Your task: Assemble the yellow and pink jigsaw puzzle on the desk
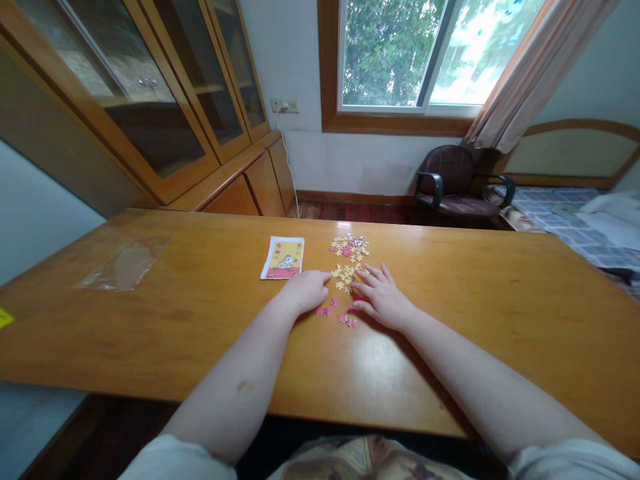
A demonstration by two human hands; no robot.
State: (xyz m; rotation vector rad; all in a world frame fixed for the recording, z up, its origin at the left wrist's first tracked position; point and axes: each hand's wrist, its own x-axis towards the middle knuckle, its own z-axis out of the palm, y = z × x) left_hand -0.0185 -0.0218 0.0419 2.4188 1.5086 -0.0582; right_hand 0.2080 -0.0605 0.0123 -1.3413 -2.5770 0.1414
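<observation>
Small yellow puzzle pieces (344,274) lie in a loose cluster on the wooden table, between my two hands. My left hand (309,291) rests at the cluster's left side, its index finger stretched out to the yellow pieces and its other fingers partly hidden; nothing shows in its grip. From the right, my right hand (383,298) reaches in palm down with fingers spread, fingertips at the yellow pieces and thumb over some pink ones. Several pink puzzle pieces (327,308) lie nearer to me. Beyond is a mixed pile of puzzle pieces (353,247), yellow, pink and pale.
Left of the pieces lies a picture card (285,257) with a cartoon animal on yellow and pink. A clear plastic bag (125,265) lies flat farther left on the table (200,333). A glass-door cabinet (165,100), an armchair (453,177) and a bed (560,210) stand around.
</observation>
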